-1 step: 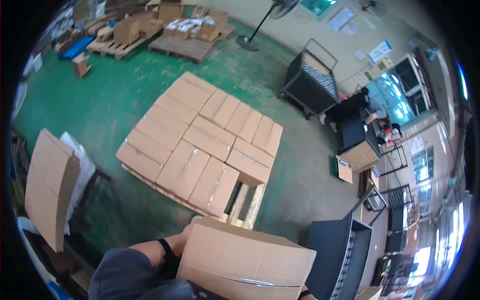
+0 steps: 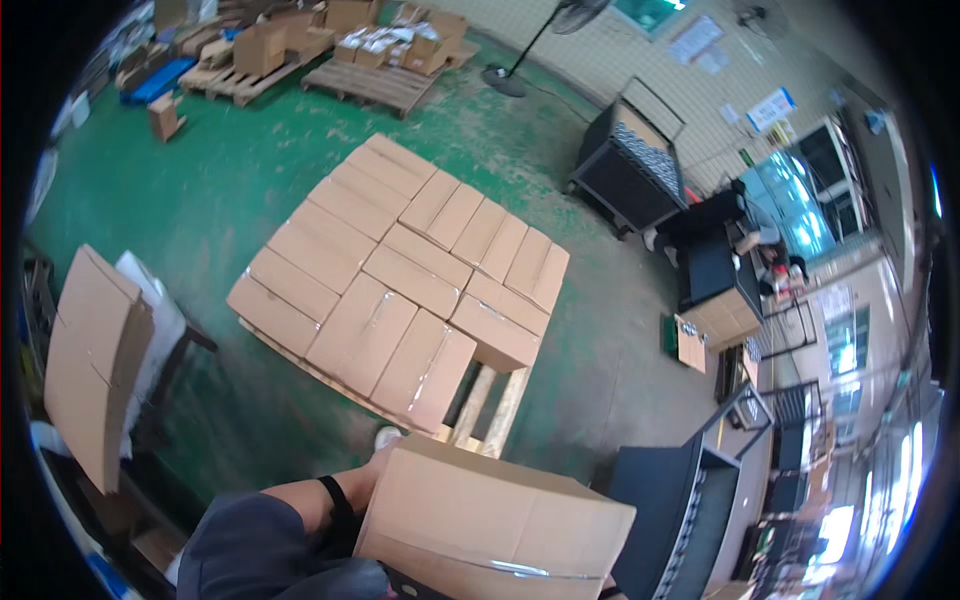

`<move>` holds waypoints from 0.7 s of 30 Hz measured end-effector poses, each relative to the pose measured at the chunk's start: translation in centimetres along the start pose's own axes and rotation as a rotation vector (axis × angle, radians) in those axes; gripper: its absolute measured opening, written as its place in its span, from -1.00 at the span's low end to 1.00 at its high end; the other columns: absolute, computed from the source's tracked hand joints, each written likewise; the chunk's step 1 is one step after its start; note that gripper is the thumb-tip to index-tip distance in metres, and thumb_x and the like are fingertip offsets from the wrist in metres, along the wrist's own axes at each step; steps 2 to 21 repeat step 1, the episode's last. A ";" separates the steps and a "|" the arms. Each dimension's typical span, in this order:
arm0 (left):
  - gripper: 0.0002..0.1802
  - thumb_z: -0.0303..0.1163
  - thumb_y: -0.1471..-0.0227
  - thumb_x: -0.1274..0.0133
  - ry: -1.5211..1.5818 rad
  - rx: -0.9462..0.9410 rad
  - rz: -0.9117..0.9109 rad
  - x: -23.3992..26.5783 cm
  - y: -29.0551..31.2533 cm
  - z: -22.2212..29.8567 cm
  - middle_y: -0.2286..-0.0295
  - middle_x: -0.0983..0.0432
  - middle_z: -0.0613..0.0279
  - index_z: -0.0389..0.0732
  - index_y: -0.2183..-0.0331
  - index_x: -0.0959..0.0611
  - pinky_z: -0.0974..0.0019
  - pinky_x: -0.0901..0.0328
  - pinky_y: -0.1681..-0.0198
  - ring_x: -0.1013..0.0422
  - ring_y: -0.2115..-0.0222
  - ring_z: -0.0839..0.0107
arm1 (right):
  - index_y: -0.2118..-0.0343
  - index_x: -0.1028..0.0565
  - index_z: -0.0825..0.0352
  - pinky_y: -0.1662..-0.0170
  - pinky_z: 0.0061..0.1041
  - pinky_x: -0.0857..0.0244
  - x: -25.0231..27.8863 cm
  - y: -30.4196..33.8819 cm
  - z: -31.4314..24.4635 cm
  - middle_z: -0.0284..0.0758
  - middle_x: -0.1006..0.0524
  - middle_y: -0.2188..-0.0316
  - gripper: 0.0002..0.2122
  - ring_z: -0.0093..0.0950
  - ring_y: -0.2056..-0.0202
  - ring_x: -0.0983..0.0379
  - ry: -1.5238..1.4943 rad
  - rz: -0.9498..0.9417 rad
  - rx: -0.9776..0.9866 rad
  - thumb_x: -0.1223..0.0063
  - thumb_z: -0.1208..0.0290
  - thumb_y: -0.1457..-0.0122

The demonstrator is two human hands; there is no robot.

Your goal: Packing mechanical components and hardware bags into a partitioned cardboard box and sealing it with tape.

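A taped brown cardboard box [image 2: 500, 515] is held up close in front of me. My left hand [image 2: 378, 466] grips its left side, with a black band round the wrist and the fingers mostly hidden behind the cardboard. My right hand [image 2: 609, 583] shows only as a sliver at the lower right edge of the box, its fingers out of sight. Beyond the box, a layer of closed cartons [image 2: 345, 290] lies tightly packed on a wooden pallet [image 2: 508, 412]. Bare slats show at the near right corner of that pallet, beside a carton with shiny tape.
Flattened cardboard [image 2: 85, 365] leans at the left. A dark trolley [image 2: 655, 500] stands close on the right, and another trolley [image 2: 625, 165] with metal parts is farther back. Loaded pallets [image 2: 370, 85] and a standing fan [image 2: 505, 80] are at the back. A person [image 2: 755, 235] bends over boxes at the right.
The view has shifted slightly, and a pale shoe shows more plainly by the pallet's near edge. Both hands keep the box in about the same place.
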State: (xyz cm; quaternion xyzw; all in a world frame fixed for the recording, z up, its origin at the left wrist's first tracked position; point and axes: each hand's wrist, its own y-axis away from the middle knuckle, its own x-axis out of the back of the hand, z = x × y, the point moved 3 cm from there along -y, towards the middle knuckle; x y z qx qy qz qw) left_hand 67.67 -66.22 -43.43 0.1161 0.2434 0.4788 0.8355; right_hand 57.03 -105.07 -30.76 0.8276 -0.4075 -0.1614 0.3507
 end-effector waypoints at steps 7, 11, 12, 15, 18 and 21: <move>-0.41 0.14 -0.21 0.34 0.033 -0.006 0.012 -0.2 -2.7 1.0 0.27 -0.57 0.22 -0.09 0.01 -0.47 0.19 -0.41 0.36 -0.53 0.26 0.31 | -0.12 -0.26 0.36 -0.02 -0.36 -0.27 3.1 0.2 0.3 -0.11 -0.37 -0.03 -0.55 -0.30 -0.01 -0.36 0.004 0.006 -0.018 0.21 0.16 -0.28; -0.41 0.14 -0.21 0.34 0.033 -0.006 0.012 -0.2 -2.7 1.0 0.27 -0.57 0.22 -0.09 0.01 -0.47 0.19 -0.41 0.36 -0.53 0.26 0.31 | -0.12 -0.26 0.36 -0.02 -0.36 -0.27 3.1 0.2 0.3 -0.11 -0.37 -0.03 -0.55 -0.30 -0.01 -0.36 0.004 0.006 -0.018 0.21 0.16 -0.28; -0.41 0.14 -0.21 0.34 0.033 -0.006 0.012 -0.2 -2.7 1.0 0.27 -0.57 0.22 -0.09 0.01 -0.47 0.19 -0.41 0.36 -0.53 0.26 0.31 | -0.12 -0.26 0.36 -0.02 -0.36 -0.27 3.1 0.2 0.3 -0.11 -0.37 -0.03 -0.55 -0.30 -0.01 -0.36 0.004 0.006 -0.018 0.21 0.16 -0.28; -0.41 0.14 -0.21 0.34 0.033 -0.006 0.012 -0.2 -2.7 1.0 0.27 -0.57 0.22 -0.09 0.01 -0.47 0.19 -0.41 0.36 -0.53 0.26 0.31 | -0.12 -0.26 0.36 -0.02 -0.36 -0.27 3.1 0.2 0.3 -0.11 -0.37 -0.03 -0.55 -0.30 -0.01 -0.36 0.004 0.006 -0.018 0.21 0.16 -0.28; -0.41 0.14 -0.21 0.34 0.033 -0.006 0.012 -0.2 -2.7 1.0 0.27 -0.57 0.22 -0.09 0.01 -0.47 0.19 -0.41 0.36 -0.53 0.26 0.31 | -0.12 -0.26 0.36 -0.02 -0.36 -0.27 3.1 0.2 0.3 -0.11 -0.37 -0.03 -0.55 -0.30 -0.01 -0.36 0.004 0.006 -0.018 0.21 0.16 -0.28; -0.41 0.14 -0.21 0.34 0.033 -0.006 0.012 -0.2 -2.7 1.0 0.27 -0.57 0.22 -0.09 0.01 -0.47 0.19 -0.41 0.36 -0.53 0.26 0.31 | -0.12 -0.26 0.36 -0.02 -0.36 -0.27 3.1 0.2 0.3 -0.11 -0.37 -0.03 -0.55 -0.30 -0.01 -0.36 0.004 0.006 -0.018 0.21 0.16 -0.28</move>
